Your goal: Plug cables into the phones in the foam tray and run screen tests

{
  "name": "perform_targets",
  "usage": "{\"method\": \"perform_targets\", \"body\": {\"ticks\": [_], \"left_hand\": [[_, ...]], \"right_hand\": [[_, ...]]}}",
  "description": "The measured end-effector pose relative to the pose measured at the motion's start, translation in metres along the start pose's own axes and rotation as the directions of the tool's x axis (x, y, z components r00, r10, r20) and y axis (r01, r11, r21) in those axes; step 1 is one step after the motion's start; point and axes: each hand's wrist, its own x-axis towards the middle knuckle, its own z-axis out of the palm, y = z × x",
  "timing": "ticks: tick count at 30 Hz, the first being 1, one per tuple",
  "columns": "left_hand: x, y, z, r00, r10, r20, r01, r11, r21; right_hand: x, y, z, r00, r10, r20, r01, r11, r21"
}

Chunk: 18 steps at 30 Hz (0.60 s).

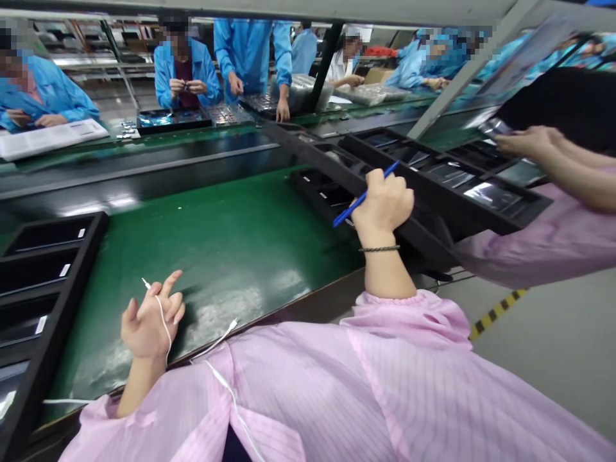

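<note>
The person's two bare hands are well apart over a long, glossy green-topped bench [206, 237]. The left hand [153, 324] is turned palm up near the bench's near edge, toward its left corner, fingers spread and loosely curled; a thin white cable [164, 317] runs across them and down past the wrist, its small plug poking up beyond the fingers. A further white plug [233, 325] on its cord rests at the near edge, against the pink striped smock [298, 385]. At the bench's right end, the right hand [384, 204] is closed in a fist around a slim blue pen [347, 213], just over the rim of a long black tray [332, 169]; whether it also grips that rim cannot be told. A compartmented black tray [79, 282] lies along the left end, holding dark, flat, glossy panels [36, 240] with small white labels. To the right, another person's hand [534, 144] holds a small shiny object, too blurred to identify. Workers in blue jackets [248, 54] sit and stand beyond the far edge.
</note>
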Motion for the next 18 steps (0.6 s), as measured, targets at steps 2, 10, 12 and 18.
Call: {"method": "perform_targets", "body": {"ticks": [2, 10, 12, 18], "left_hand": [[0.0, -0.001, -0.001, 1.0, -0.007, 0.006, 0.007, 1.0, -0.022], [-0.004, -0.003, 0.0, 1.0, -0.003, 0.003, 0.003, 0.999, -0.041], [-0.003, -0.004, -0.002, 1.0, -0.004, 0.008, 0.004, 0.999, -0.031], [-0.005, -0.011, 0.004, 1.0, 0.013, 0.002, -0.013, 0.997, -0.071]], "right_hand": [[0.009, 0.004, 0.005, 0.996, 0.09, 0.012, -0.09, 0.996, -0.024], [0.013, -0.005, 0.059, 0.98, 0.17, 0.107, -0.168, 0.985, -0.026], [0.006, -0.005, 0.073, 0.977, 0.142, 0.161, -0.142, 0.99, -0.007], [-0.009, -0.006, 0.068, 0.988, 0.0, 0.152, -0.011, 0.997, 0.07]]}}
